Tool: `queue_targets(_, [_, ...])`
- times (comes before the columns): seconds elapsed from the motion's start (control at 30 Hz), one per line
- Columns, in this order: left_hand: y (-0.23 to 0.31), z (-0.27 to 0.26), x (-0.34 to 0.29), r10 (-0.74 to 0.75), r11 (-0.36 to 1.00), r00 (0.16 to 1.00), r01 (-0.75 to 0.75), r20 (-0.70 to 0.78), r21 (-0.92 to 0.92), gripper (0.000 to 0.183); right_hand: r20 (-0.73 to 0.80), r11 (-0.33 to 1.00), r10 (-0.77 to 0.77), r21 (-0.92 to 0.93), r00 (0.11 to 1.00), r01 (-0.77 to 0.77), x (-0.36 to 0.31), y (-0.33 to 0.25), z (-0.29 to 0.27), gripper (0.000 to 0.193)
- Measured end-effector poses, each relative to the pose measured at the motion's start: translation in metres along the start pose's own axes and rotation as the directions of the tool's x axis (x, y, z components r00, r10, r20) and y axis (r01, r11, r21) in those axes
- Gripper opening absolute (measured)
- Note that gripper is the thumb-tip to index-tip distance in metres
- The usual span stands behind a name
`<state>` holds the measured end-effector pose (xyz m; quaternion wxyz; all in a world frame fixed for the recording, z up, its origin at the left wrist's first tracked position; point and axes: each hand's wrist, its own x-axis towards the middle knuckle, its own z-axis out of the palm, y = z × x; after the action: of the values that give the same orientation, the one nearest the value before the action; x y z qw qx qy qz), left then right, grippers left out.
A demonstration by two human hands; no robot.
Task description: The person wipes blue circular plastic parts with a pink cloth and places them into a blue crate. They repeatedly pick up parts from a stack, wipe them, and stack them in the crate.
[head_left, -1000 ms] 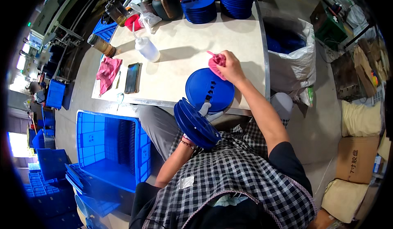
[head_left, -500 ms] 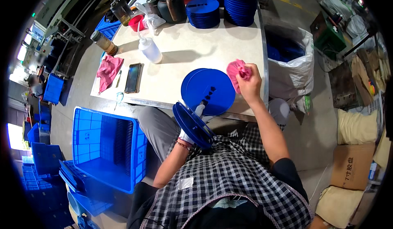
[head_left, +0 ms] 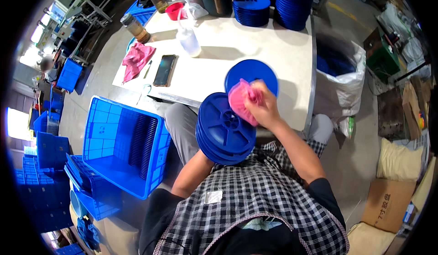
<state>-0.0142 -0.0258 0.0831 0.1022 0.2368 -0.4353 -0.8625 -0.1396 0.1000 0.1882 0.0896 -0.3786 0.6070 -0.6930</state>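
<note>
One open blue crate (head_left: 107, 132) on the left, dark discs (head_left: 143, 141) on edge inside. Blue reels (head_left: 219, 134) just ahead of checked apron (head_left: 255, 186); left hand hidden behind them, can't tell its grip. Blue disc (head_left: 251, 68) flat on table (head_left: 212, 72) beyond. Right hand (head_left: 266, 111) clutches bunched pink cloth (head_left: 239, 102) over reels' edge; contact unclear.

White light blazes at the window (head_left: 19, 123), far left! Grey floor (head_left: 337, 166) sweeps around the pale table (head_left: 294, 50) with its metal edging, and there, upper right, a yellow line (head_left: 343, 11) cuts along the ground, while shadows stretch across the tabletop.
</note>
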Motion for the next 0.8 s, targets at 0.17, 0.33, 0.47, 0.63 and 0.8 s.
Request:
queue_targets(0.17, [-0.002, 0.002, 0.004, 0.012, 1.000, 1.000, -0.012, 0.026, 0.024, 0.030, 0.303, 0.914, -0.392, 0.236, 0.869, 0.330, -0.038, -0.032, 0.053, 0.031])
queue_targets(0.33, [-0.006, 0.004, 0.003, 0.031, 0.999, 0.999, -0.032, 0.029, 0.023, 0.031, 0.002, 0.958, 0.242, 0.155, 0.970, -0.240, 0.002, 0.000, -0.001, 0.020])
queue_targets(0.47, [-0.002, 0.005, 0.012, 0.005, 1.000, 0.997, -0.006, 0.072, 0.014, 0.032, 0.254, 0.937, -0.348, 0.118, 0.902, 0.328, -0.042, -0.021, 0.032, 0.024])
queue_targets(0.63, [-0.009, 0.010, 0.002, -0.016, 1.000, 0.995, 0.018, 0.102, -0.015, 0.033, -0.119, 0.986, 0.167, 0.017, 0.979, -0.166, 0.008, 0.017, 0.000, 0.022])
queue_targets(0.8, [-0.007, 0.012, -0.006, -0.062, 0.994, 0.987, 0.075, 0.149, -0.077, 0.034, 0.306, 0.943, -0.332, 0.091, 0.892, 0.319, -0.018, -0.019, 0.037, 0.022])
